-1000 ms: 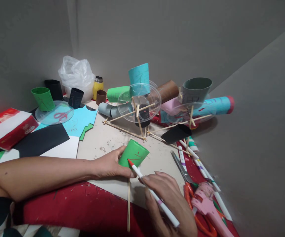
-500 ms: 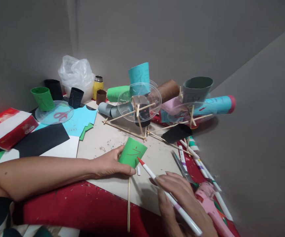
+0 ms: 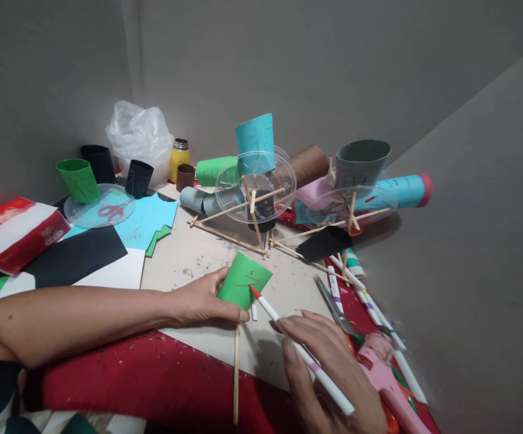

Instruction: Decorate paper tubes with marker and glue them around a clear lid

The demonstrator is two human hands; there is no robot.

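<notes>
My left hand is closed around the lower part of a green paper tube, which leans to the right over the pale board. Dark drawn lines mark the tube's front. A white felt-tip pen with a red end is pinched in my right hand, its tip at the marks on the tube. Just under the tube lies a small white cap. Below my left thumb, thin wooden sticks run down past the board's edge over the red cloth.
Behind stand stick frames with clear plastic discs, a blue tube and a grey tube. Scissors, several pens and a pink glue gun lie at right. Coloured paper and a red box are left.
The pen tip has moved slightly left along the marks on the green tube, my right hand shifting left with it. The tube has tipped a little to the right in my left hand.
</notes>
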